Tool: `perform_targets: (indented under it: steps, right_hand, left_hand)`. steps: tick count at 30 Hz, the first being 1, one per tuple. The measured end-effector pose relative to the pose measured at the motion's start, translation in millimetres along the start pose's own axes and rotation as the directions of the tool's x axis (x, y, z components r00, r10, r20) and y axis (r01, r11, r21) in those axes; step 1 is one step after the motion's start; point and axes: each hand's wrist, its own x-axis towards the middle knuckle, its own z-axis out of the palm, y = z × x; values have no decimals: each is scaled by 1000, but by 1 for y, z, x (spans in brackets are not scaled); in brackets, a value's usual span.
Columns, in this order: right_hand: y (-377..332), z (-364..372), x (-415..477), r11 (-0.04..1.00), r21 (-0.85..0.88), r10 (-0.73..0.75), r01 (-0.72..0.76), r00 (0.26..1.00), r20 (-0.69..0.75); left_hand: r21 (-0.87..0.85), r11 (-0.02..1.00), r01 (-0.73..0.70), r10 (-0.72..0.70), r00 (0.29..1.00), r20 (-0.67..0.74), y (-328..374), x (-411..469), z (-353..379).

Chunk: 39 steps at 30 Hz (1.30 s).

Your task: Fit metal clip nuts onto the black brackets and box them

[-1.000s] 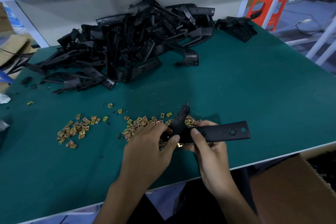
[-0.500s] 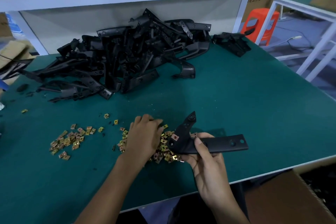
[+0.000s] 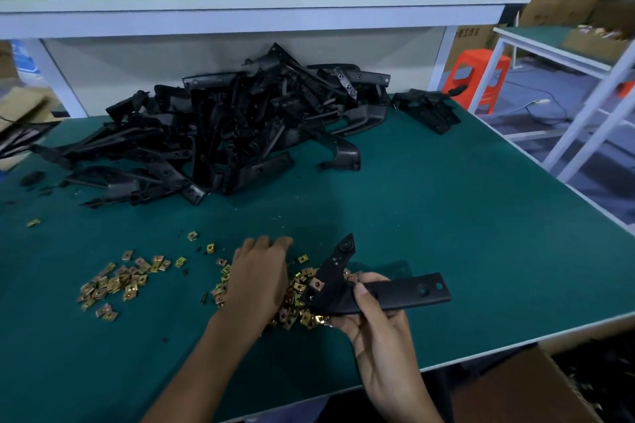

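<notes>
My right hand [image 3: 374, 323] grips a black L-shaped bracket [image 3: 395, 294] near its bend, long arm pointing right, short arm pointing up. One brass clip nut [image 3: 316, 284] sits on the bracket near the bend. My left hand [image 3: 257, 276] lies palm down on the pile of loose clip nuts [image 3: 299, 311], fingers curled over them; whether it holds one is hidden. A second scatter of clip nuts [image 3: 117, 283] lies further left on the green table [image 3: 446, 216].
A big heap of black brackets [image 3: 220, 134] fills the back of the table, with one more black part [image 3: 426, 110] at the back right. An open cardboard box [image 3: 515, 388] stands below the table's front right edge. A shelf [image 3: 240, 7] runs overhead.
My left hand has left the bracket and moved left onto the clip nut pile. The right hand keeps holding the bracket, which now carries a nut near its bend.
</notes>
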Motion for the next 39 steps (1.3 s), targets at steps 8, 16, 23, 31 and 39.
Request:
perform_targets:
  steps: [8,16,23,31,39]
  right_hand:
    - [0,-1,0,1000,-26,8,-8,1000,7]
    - [0,-2,-1,1000,-21,5,-5,1000,28]
    - [1,-4,0,999,-37,4,-3,999,34]
    - [4,-5,-3,997,-82,-8,14,998,63]
    - [5,-1,-3,983,-164,-67,82,993,98]
  left_hand:
    - [-35,997,-68,68,998,18,-1,-6,-1]
    - [-201,978,-47,47,999,-6,8,-10,-11]
    - [-856,459,239,-184,968,171,18,-40,-30]
    - [-923,-39,383,-246,892,380,35,-54,-42]
    - [-916,-49,399,-247,884,398,38,-54,-44]
